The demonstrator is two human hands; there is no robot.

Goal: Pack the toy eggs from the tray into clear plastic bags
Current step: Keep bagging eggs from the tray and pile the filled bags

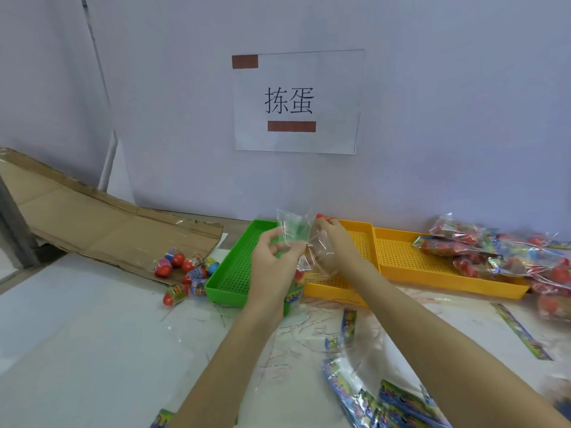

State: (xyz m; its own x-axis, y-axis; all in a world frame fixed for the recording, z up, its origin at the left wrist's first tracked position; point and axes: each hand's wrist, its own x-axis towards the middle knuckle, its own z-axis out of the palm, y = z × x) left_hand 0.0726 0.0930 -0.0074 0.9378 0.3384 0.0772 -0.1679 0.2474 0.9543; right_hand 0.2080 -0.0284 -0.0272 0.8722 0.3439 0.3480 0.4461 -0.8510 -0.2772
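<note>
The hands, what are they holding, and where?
Both the left hand and right hand pinch a clear plastic bag near its middle.

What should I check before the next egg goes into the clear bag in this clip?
1. Clear plastic bag held up by both hands: ok; left hand pinches it, right hand grips the film.
2. Bag mouth open: cannot tell.
3. Egg ready: ok; a red toy egg shows at the right fingertips.
4. More loose red and blue toy eggs available: ok, left of the green perforated plastic tray.
5. Room for finished bags in the yellow perforated plastic tray: ok.
</note>
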